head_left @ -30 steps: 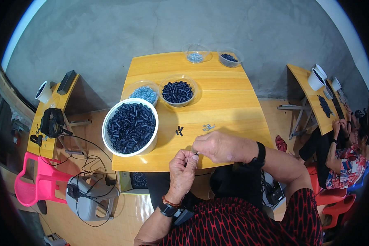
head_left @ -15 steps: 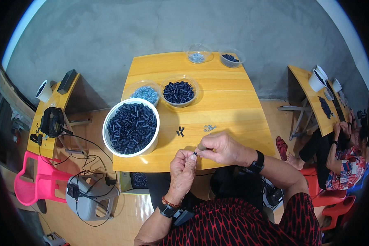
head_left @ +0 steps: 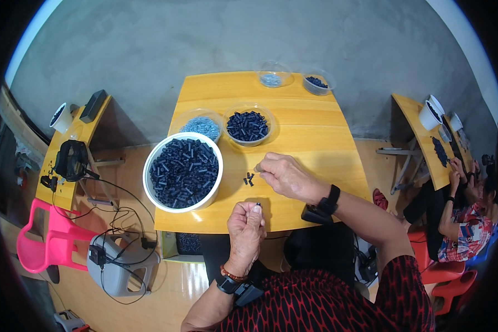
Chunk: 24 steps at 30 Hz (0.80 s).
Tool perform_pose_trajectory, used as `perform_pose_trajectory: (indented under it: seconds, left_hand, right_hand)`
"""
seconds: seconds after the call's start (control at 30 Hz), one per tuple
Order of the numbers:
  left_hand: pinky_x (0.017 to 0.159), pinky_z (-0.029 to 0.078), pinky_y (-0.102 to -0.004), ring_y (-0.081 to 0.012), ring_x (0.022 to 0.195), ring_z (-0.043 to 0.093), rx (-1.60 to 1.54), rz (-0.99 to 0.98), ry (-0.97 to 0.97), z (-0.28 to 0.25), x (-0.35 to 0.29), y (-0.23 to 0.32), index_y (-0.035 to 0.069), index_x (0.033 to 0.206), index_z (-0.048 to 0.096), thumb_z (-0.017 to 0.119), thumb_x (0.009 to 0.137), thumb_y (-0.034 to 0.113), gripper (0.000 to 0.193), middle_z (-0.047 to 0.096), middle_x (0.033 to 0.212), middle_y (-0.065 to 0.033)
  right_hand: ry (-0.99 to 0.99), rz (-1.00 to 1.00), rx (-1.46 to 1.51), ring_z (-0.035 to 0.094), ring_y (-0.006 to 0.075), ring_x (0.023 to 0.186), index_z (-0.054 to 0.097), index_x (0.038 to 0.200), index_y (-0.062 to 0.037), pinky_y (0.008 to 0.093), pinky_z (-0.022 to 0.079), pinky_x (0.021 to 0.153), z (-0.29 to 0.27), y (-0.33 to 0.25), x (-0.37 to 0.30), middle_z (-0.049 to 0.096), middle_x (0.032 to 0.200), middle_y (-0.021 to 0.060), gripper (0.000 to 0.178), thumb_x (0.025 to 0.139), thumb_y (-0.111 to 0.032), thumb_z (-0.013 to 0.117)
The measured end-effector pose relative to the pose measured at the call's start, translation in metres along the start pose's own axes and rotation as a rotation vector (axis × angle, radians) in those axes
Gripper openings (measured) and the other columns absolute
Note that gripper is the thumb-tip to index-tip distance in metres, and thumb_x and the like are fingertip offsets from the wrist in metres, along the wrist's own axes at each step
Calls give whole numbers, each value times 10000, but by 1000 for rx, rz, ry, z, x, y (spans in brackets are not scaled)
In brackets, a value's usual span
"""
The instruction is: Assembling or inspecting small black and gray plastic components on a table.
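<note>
My left hand (head_left: 245, 231) is closed near the table's front edge, pinching a small dark plastic tube (head_left: 258, 205) between thumb and forefinger. Farther forward, my right hand (head_left: 286, 176) hovers over the table with thumb and forefinger pressed together; whatever they may hold is too small to make out. Just left of its fingertips lie several loose dark plastic tubes (head_left: 249, 179). The scatter of small silvery metal pieces is hidden behind my right hand. Left of both hands stands a big white bucket (head_left: 218, 185) heaped with dark tubes.
Behind the bucket are a clear bowl of silvery pieces (head_left: 201, 127) and a clear bowl of dark tubes (head_left: 248, 126). Two more clear bowls (head_left: 273, 78) (head_left: 317, 84) stand at the far edge. Another person (head_left: 465, 221) sits at a table on the right. Cables (head_left: 128, 213) hang at left.
My right hand has left my left hand and moved forward over the table, covering the silvery pieces. My left hand stays near the front edge with the small tube. The view has shifted slightly.
</note>
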State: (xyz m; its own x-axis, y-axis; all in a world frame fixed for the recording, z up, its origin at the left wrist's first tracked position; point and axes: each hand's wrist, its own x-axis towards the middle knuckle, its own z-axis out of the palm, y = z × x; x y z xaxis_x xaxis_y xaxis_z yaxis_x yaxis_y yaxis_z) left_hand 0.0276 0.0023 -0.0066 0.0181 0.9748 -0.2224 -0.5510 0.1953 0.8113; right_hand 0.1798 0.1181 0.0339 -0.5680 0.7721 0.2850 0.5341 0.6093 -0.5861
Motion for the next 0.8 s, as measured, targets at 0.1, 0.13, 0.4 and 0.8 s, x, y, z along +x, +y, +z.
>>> perform_pose_trajectory:
  seconds: [0.1, 0.13, 0.4, 0.8]
  left_hand:
    - [412, 311, -207, -50, 490, 389, -79, -32, 20, -2, 1, 2, 94, 972, 535, 590, 1005, 194, 119, 508, 696, 18]
    - [417, 313, -207, -53, 493, 394, -116, -39, 23, -3, 2, 2, 93, 971, 544, 592, 1003, 187, 111, 515, 698, 15]
    - [445, 336, -210, -63, 513, 415, -120, -68, 18, -3, 2, 2, 89, 985, 552, 593, 998, 162, 84, 517, 706, 12]
    - [486, 436, -222, -79, 578, 526, -104, 16, -23, -5, 3, -2, 65, 999, 572, 603, 985, 103, 51, 614, 830, -42]
  right_hand:
    - [-54, -16, -111, 622, 364, 808, 669, 919, 14, 430, 501, 703, 9, 6, 9, 597, 851, 159, 95, 859, -59, 657]
    - [-93, -26, -113, 616, 370, 814, 668, 925, 8, 440, 500, 709, 12, 6, 11, 587, 857, 158, 95, 856, -57, 661]
    - [-157, -3, -162, 611, 381, 815, 623, 883, 12, 453, 497, 724, 14, 9, 14, 566, 832, 162, 97, 866, -77, 658]
    - [-213, 238, 427, 684, 180, 785, 653, 974, 43, 305, 547, 717, -21, -30, -20, 661, 835, 100, 111, 921, -52, 630]
